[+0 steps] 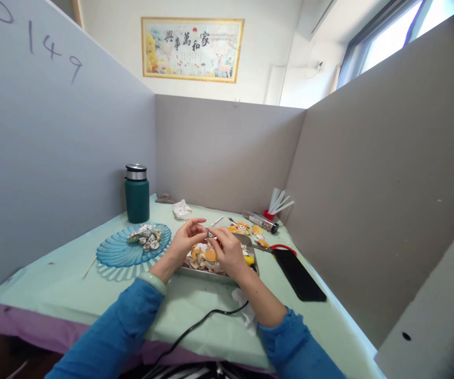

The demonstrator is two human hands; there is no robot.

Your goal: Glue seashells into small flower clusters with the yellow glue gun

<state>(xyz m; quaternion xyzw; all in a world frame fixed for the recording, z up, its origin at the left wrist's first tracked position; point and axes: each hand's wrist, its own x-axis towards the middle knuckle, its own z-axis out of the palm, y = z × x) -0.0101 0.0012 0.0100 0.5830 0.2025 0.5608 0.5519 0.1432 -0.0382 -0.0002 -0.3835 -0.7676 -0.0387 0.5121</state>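
My left hand [185, 242] and my right hand [230, 253] meet over a metal tray [200, 274]. Their fingertips are pinched together around something small and greyish, too small to name. Beneath them the tray holds a heap of orange, yellow and white shell-like pieces [210, 255], partly covered by my hands. A yellow object [249, 260] lies at the tray's right side, mostly hidden by my right wrist. To the left, a blue scalloped plate [118, 252] carries a cluster of small patterned pieces [148, 237].
A green bottle [137, 200] stands at the back left. Scissors [284, 247] with a red handle lie partly under a black phone [300, 275] on the right. Behind are a clear tube [261, 221] and whitish sticks [278, 201]. A black cable [207, 317] crosses the front. Grey partitions enclose the table.
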